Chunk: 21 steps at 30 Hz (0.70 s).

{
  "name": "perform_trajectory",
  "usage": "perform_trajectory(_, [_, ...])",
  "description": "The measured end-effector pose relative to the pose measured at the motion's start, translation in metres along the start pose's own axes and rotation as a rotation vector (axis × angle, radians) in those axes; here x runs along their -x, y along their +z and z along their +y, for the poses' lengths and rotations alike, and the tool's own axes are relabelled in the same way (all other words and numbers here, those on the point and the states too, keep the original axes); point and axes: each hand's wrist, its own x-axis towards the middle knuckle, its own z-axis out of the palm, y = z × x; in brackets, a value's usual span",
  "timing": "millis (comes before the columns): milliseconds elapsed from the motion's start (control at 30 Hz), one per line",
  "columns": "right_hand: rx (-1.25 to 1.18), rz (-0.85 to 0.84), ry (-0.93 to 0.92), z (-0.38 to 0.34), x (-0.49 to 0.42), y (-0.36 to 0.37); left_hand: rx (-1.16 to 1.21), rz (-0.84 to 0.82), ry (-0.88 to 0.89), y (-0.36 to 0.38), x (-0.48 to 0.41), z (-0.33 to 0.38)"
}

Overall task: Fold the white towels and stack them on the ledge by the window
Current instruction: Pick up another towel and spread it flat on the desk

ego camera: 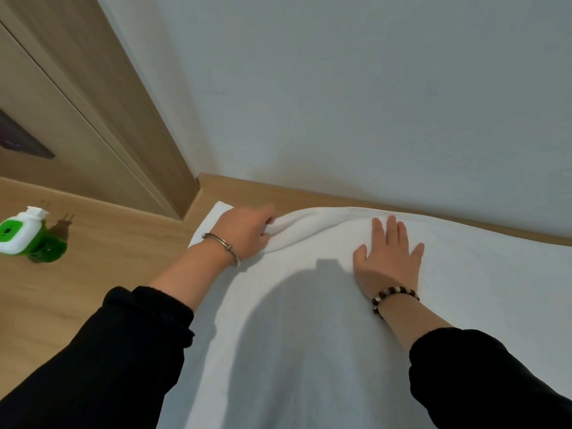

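A large white towel lies spread over the wooden surface, reaching from the wall to the bottom of the view. My left hand grips a bunched fold of the towel near its far left corner. My right hand presses flat on the towel with fingers spread, a little to the right of the fold. A flat white corner of cloth shows under my left hand.
A green and white plug-in device lies on the wood at the far left. A pale wall rises right behind the towel. A wooden frame stands at the back left.
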Motion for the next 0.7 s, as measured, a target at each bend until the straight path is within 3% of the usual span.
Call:
perform_trajectory(100, [0.004,0.001,-0.005,0.000,0.001,-0.001,-0.103,-0.033,-0.121,-0.013,-0.015,-0.013])
perform_trajectory(300, [0.009,0.010,-0.018,0.000,0.002,-0.002,-0.443,0.090,-0.273,-0.016,-0.029,-0.027])
perform_trajectory(400, [0.006,0.009,-0.015,0.000,0.002,-0.003,-0.406,0.175,-0.354,0.004,-0.026,-0.009])
perform_trajectory(500, [0.012,0.006,-0.010,0.000,0.001,-0.003,-0.294,0.262,-0.158,0.028,-0.024,0.040])
perform_trajectory(567, [0.009,0.007,-0.008,0.000,0.001,-0.003,-0.177,0.077,0.033,0.052,-0.017,0.072])
perform_trajectory(633, [0.008,0.010,-0.005,0.000,0.002,-0.004,-0.110,-0.158,0.088,0.071,-0.009,0.082])
perform_trajectory(700, [0.008,0.016,-0.008,0.000,0.001,-0.003,-0.107,-0.167,0.039,0.074,-0.008,0.064])
